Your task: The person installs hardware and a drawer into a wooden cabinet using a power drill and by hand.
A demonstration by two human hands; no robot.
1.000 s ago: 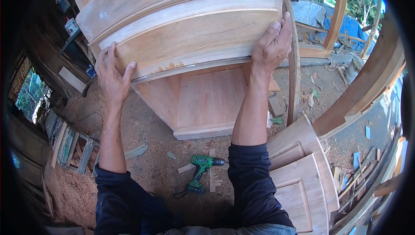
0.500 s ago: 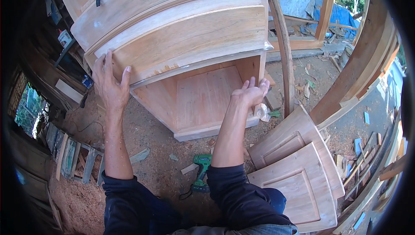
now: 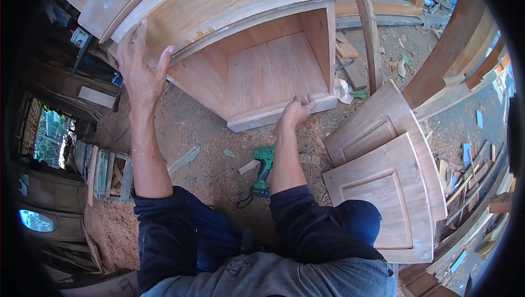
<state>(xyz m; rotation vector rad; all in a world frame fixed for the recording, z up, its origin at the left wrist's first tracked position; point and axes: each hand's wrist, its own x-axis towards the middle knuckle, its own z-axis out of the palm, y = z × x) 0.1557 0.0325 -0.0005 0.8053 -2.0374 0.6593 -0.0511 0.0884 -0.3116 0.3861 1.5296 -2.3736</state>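
Note:
A curved, unpainted wooden cabinet [image 3: 276, 64] stands in front of me, its lower compartment uncovered. Above that opening is a broad, bowed wooden front panel [image 3: 235, 10]. My left hand [image 3: 141, 73] lies against the panel's left end, fingers stretched upward and the thumb apart near its lower edge. Down at the base, my right hand [image 3: 295, 112] has its fingers curled over the cabinet's front bottom rail [image 3: 260, 118], toward the right. The undersides of those fingers are hidden.
A green cordless drill [image 3: 264, 160] stands on the sawdust-strewn ground between my arms. Two curved wooden door panels [image 3: 377, 209] lie overlapped at the right. A slim wooden post [image 3: 367, 29] rises beside the cabinet. Scrap wood [image 3: 473, 179] is piled far right; a small slatted frame [image 3: 109, 174] sits left.
My right hand has moved down from the opening's right side to the bottom rail, its fingers now curled. My left hand stays at the panel's left end. The view has tipped downward.

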